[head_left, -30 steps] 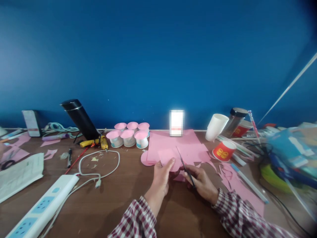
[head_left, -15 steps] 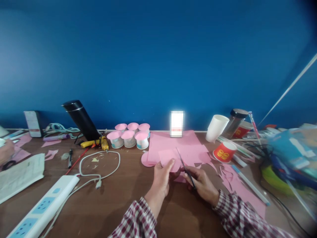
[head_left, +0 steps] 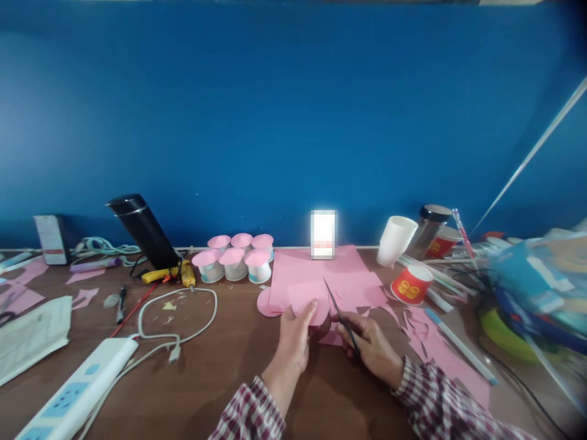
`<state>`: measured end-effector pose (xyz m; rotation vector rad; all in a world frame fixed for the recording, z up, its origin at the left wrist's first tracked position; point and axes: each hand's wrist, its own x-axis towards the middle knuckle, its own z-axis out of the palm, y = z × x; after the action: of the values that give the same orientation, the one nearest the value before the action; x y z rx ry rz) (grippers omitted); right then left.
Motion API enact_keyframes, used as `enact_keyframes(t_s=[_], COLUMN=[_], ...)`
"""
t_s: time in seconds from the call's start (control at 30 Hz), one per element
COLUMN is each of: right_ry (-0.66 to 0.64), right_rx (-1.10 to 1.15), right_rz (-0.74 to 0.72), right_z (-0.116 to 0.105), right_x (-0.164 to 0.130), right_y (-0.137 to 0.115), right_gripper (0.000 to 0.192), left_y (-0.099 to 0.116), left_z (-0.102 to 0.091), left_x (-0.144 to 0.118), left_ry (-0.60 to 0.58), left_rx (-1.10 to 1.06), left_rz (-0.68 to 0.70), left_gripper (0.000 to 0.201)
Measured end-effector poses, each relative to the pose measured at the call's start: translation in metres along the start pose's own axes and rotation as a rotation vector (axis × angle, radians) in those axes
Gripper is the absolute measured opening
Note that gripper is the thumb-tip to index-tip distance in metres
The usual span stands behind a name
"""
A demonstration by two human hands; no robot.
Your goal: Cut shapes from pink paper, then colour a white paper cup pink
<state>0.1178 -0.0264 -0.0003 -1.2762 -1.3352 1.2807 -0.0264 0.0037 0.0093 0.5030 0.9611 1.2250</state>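
Between the thumb and fingers of my left hand (head_left: 296, 336) is a piece of pink paper (head_left: 302, 297), held above larger pink sheets (head_left: 287, 263). My right hand (head_left: 373, 348) grips a pair of scissors (head_left: 338, 304) by dark handles, largely covered by the fingers. The blades are apart and point up and away, at the right edge of the held paper. Below the hands lies a small pink scrap (head_left: 333, 335). A rounded pink piece (head_left: 266, 304) pokes out at the left of the sheets.
Several paper cups with pink tops (head_left: 233, 263) stand left of the sheets. A yellow glue gun (head_left: 188, 274), black flask (head_left: 144, 232) and power strip (head_left: 77, 391) lie further left. To the right are a red cup (head_left: 411, 285), white cups (head_left: 397, 239) and pink offcuts (head_left: 449, 360).
The view has shifted slightly, so most things sit a little lower and further left. Another person's hand at the left edge has gone from view. Both my hands keep their holds.
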Motion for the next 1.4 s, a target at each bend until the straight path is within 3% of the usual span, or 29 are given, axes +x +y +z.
enact_keyframes(t_s=[0.13,0.3,0.5,0.6,0.77,1.0,1.23,1.4], right_ry=[0.04,0.008,0.089,0.162,-0.001,-0.109,-0.187,-0.312], right_rx=[0.061,0.021,-0.016,-0.005,0.127,0.215,0.258,0.28], right_rz=[-0.022,-0.055,-0.174,-0.244,-0.066,-0.011,0.002,0.026], right_z=[0.0,0.002,0.002,0.002,0.002,0.001,0.006,0.003], right_x=[0.002,0.0,-0.002,0.0,-0.001,-0.002,-0.003,-0.003], right_y=[-0.002,-0.005,0.001,0.002,-0.002,-0.011,-0.009,-0.007], right_gripper=[0.046,0.045,0.034,0.032,0.039,0.046,0.043,0.042], left_y=[-0.001,0.001,0.007,0.01,0.011,0.007,0.001,0.001], left_z=[-0.001,-0.001,-0.004,-0.004,-0.003,-0.006,-0.009,-0.008], left_x=[0.0,0.0,0.002,-0.002,-0.011,-0.01,-0.005,-0.006], left_ry=[-0.052,-0.079,-0.044,-0.157,-0.471,-0.657,-0.639,-0.598], left_rx=[-0.024,-0.088,-0.165,-0.21,-0.128,-0.114,-0.092,-0.106], left_rz=[0.044,0.001,-0.034,-0.088,-0.108,-0.128,-0.127,-0.118], left_gripper=[0.039,0.033,0.029,0.025,0.017,0.019,0.022,0.023])
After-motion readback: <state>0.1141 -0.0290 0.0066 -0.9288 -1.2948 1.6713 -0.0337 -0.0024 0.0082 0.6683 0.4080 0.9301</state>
